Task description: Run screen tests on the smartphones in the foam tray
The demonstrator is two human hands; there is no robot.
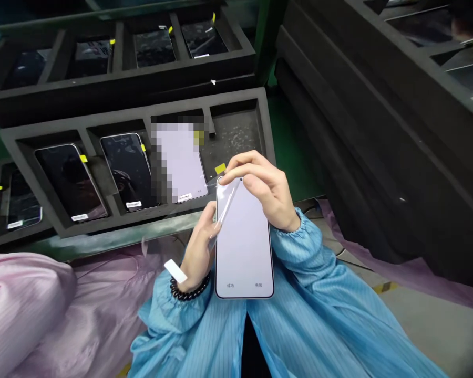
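A phone (244, 247) with a lit pale screen is upright in front of me. My left hand (199, 249) grips its left edge; a dark bead bracelet sits on that wrist. My right hand (262, 189) pinches at the phone's top edge, where a clear protective film (220, 210) with a yellow tab (219, 168) is partly lifted off the screen. A white label (175, 271) hangs near my left wrist. Both arms wear blue striped sleeves.
A dark foam tray (236, 113) behind the phone holds three phones in slots, one lit and blurred (181, 163); its right slot holds none. Another tray (122, 79) sits further back. Stacked dark trays (378, 136) stand at right. Pink cloth (35, 310) lies at left.
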